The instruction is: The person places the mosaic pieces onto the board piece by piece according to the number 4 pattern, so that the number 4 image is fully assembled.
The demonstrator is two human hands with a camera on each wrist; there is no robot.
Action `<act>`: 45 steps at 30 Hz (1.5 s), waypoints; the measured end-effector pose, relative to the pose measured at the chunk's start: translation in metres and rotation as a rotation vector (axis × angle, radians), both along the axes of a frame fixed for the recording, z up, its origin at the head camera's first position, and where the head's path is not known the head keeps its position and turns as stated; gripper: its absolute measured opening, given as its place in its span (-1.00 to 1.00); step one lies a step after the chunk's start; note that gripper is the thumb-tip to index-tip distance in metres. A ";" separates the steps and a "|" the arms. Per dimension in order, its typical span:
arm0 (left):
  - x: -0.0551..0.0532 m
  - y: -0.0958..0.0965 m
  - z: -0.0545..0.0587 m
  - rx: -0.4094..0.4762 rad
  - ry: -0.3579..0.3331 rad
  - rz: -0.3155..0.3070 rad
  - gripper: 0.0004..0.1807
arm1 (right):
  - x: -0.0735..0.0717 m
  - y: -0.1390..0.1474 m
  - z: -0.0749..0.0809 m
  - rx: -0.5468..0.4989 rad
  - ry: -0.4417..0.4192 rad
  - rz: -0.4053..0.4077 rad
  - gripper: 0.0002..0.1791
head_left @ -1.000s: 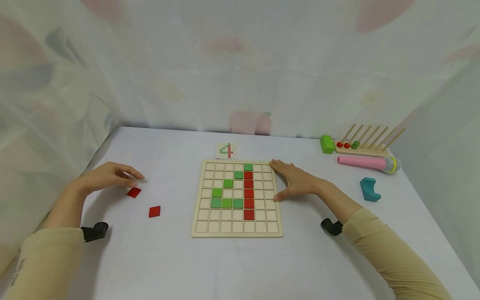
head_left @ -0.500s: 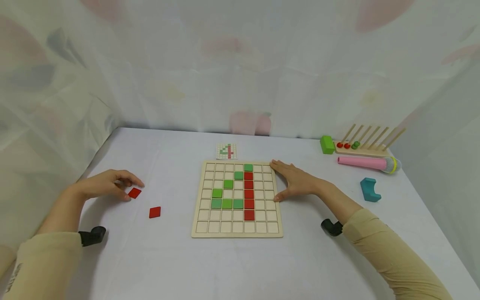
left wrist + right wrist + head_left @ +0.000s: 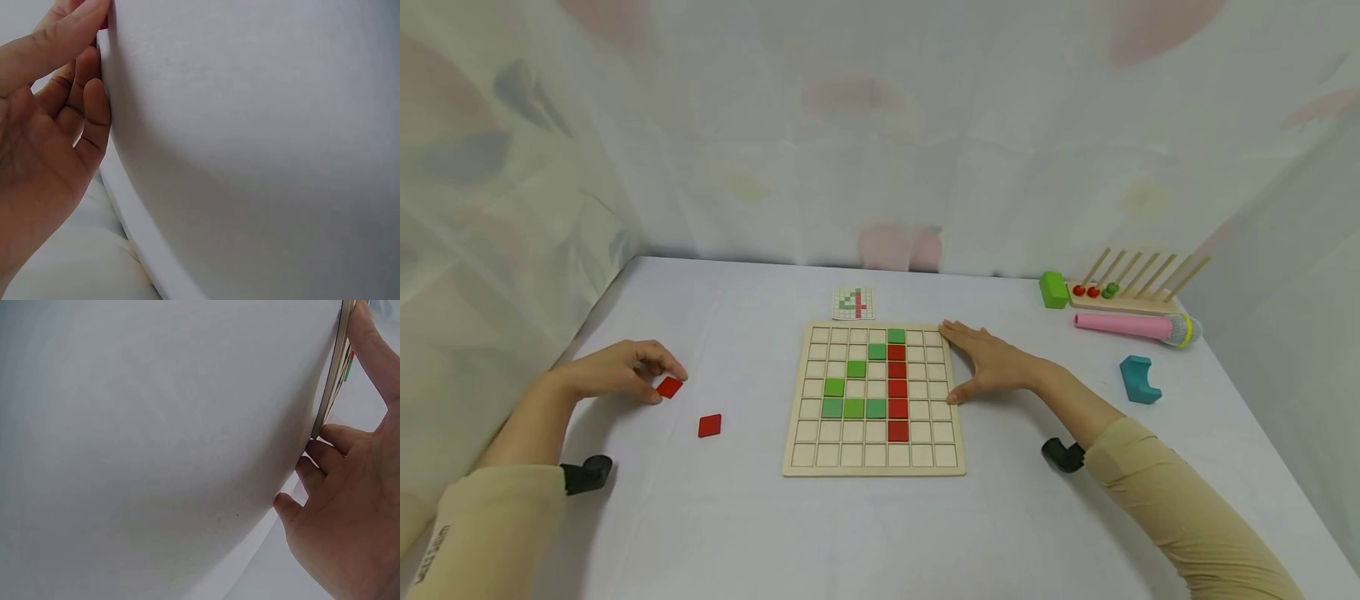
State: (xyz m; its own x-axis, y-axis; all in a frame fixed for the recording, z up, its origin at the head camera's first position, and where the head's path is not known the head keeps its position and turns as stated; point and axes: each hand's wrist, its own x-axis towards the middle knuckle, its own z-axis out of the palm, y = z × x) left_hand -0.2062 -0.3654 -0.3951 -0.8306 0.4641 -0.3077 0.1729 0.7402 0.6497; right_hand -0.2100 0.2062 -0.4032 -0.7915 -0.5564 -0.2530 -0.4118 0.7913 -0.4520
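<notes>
In the head view, my left hand (image 3: 617, 371) bends thumb and forefinger round a red square tile (image 3: 669, 387), pinching it at opposite edges where it lies on the table. The left wrist view has only a sliver of red beyond the thumb (image 3: 59, 47). A second red tile (image 3: 709, 426) lies nearer to me. My right hand (image 3: 996, 360) rests spread along the right edge of a wooden grid board (image 3: 827, 453), fingers at the far corner and thumb on the rim. Red tiles (image 3: 897, 389) form a column on the board, with green tiles (image 3: 853, 408) beside it.
Behind the board lies a small pattern card (image 3: 853, 304). At the right are a green block (image 3: 1054, 290), a peg stand (image 3: 1123, 302) with beads, a pink toy microphone (image 3: 1123, 326) and a teal curved block (image 3: 1139, 380). Cloth walls surround the white table.
My left hand has come down and slightly toward me, its thumb and forefinger closing round the red tile. My right hand stays at the board's edge.
</notes>
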 end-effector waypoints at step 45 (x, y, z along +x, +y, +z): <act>-0.010 0.101 0.033 -0.004 0.094 0.018 -0.84 | 0.001 -0.001 0.001 -0.008 -0.019 -0.005 0.26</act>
State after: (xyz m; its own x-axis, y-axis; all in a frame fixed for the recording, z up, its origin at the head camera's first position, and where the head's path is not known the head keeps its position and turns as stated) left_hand -0.2164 -0.2640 -0.3620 -0.8640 0.4479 -0.2300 0.2197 0.7464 0.6282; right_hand -0.2086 0.2050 -0.4026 -0.7896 -0.5541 -0.2635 -0.3990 0.7900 -0.4656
